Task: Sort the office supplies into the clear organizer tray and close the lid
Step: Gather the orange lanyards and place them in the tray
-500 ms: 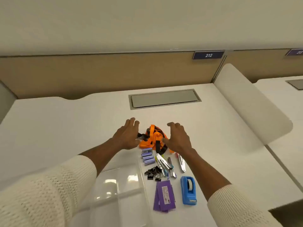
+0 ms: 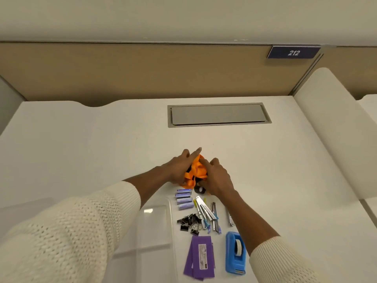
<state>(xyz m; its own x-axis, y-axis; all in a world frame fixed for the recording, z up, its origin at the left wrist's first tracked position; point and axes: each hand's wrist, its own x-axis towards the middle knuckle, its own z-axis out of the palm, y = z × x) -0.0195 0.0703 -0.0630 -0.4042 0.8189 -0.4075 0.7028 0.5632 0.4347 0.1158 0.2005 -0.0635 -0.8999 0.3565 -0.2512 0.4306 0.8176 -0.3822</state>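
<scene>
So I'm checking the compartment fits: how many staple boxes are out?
4, stacked in a column on the desk beside the tray. None look hidden.

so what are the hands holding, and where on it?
Both hands, left hand and right hand, cup the bundled orange lanyards from opposite sides, bunching the straps between them.

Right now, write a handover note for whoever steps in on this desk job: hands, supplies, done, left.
Left hand and right hand: both closed around the orange lanyard bundle on the desk.
Clear organizer tray: lid open, nothing visible in it.
Beside the tray, unsorted: staple boxes, binder clips, staplers, purple packets, blue tape dispenser.
Done: nothing sorted.
Left: everything into the tray, then close the lid.
</scene>
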